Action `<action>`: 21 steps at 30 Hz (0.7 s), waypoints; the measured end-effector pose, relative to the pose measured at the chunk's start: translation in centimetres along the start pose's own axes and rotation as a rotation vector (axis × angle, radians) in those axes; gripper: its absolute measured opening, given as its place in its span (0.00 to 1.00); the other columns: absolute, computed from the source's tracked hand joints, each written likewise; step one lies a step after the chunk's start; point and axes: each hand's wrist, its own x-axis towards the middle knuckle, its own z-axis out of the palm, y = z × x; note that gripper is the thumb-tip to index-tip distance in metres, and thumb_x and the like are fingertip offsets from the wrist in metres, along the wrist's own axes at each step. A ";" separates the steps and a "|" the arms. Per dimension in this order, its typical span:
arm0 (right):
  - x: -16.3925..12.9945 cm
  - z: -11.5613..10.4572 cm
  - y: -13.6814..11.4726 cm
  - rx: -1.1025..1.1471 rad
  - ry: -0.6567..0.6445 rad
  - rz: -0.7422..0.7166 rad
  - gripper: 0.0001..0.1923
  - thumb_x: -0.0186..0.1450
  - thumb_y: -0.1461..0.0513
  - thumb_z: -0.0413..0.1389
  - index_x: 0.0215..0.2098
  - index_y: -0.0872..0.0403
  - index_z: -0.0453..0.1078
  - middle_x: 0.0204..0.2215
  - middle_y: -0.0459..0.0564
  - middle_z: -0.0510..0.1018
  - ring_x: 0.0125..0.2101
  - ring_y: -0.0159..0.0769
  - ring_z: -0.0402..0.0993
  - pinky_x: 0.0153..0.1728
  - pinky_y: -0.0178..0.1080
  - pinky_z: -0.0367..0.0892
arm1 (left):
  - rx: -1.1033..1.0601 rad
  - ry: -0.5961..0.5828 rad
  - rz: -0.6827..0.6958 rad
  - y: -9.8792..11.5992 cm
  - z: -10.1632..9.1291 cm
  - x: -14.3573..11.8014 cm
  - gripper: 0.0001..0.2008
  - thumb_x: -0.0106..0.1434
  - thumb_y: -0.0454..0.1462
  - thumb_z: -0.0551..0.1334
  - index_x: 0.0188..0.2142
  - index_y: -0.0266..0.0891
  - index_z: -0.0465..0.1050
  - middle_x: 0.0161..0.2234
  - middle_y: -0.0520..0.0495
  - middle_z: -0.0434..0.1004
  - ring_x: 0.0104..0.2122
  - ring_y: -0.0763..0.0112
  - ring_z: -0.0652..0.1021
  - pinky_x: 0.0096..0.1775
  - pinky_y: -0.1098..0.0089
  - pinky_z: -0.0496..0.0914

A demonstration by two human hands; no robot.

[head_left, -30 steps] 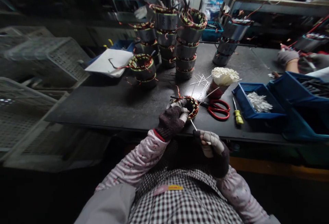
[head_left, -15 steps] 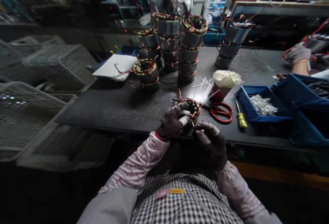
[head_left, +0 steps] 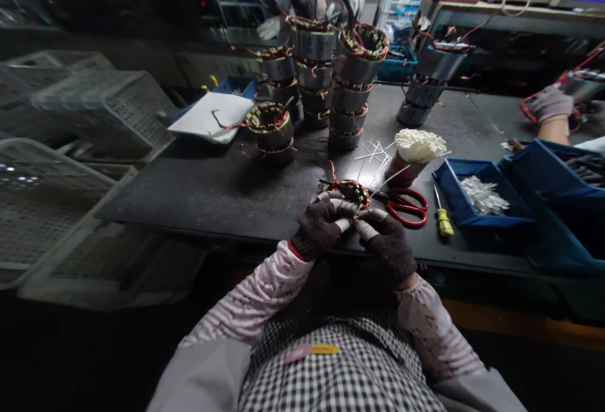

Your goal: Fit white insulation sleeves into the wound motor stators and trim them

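Stator [head_left: 350, 193]: sitting at the near edge of the table [head_left: 198, 191], directly in front of the person, bore facing up; windings and red leads are showing at the top rim.
Left hand [head_left: 317, 229]: gloved, fingers curling over the stator's near-left rim and gripping it, apparently steadying it so it is not turning.
Right hand [head_left: 388, 247]: gloved, fingertips pressing in at the stator's near-right rim; closed in a pinch, but whether it is holding anything small cannot be told.
Scissors [head_left: 401, 203]: lying just right of the stator, handles toward the person, within easy reach.
Screwdriver [head_left: 443, 220]: lying right of the scissors, beside the bin.
Cup of strips [head_left: 416, 150]: standing behind the scissors, white strips fanning out of the top; loose strips [head_left: 375, 152] are lying just beside it.
Blue bin [head_left: 477, 201]: sitting to the right, holding more white pieces.
Stacked stators [head_left: 347, 84]: standing in columns at the far side, well apart from the work.
Single stator [head_left: 270, 127]: sitting alone, left of the stacks.
Co-workers: one standing behind the stacks; a gloved hand [head_left: 551, 102] is working at far right.
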 end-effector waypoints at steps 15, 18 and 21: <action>0.5 -0.3 1.3 -0.430 0.119 -0.484 0.11 0.74 0.56 0.60 0.47 0.50 0.82 0.42 0.54 0.86 0.44 0.44 0.83 0.47 0.46 0.79 | 0.033 -0.086 -0.014 0.4 -0.5 0.1 0.09 0.58 0.31 0.72 0.38 0.43 0.88 0.39 0.47 0.89 0.55 0.55 0.82 0.65 0.50 0.73; 0.8 -0.5 0.8 -0.567 0.135 -0.689 0.11 0.76 0.60 0.57 0.49 0.48 0.83 0.45 0.54 0.84 0.45 0.42 0.83 0.47 0.44 0.80 | 0.019 -0.070 -0.029 0.5 -0.7 0.2 0.09 0.57 0.33 0.72 0.38 0.42 0.88 0.41 0.45 0.89 0.53 0.54 0.83 0.62 0.50 0.75; 1.7 -0.5 0.8 -0.563 0.104 -0.824 0.11 0.75 0.62 0.59 0.50 0.46 0.83 0.47 0.53 0.82 0.48 0.42 0.82 0.49 0.44 0.81 | -0.047 -0.067 -0.023 0.5 -0.7 0.1 0.09 0.58 0.34 0.71 0.39 0.43 0.88 0.42 0.45 0.89 0.54 0.54 0.82 0.62 0.50 0.75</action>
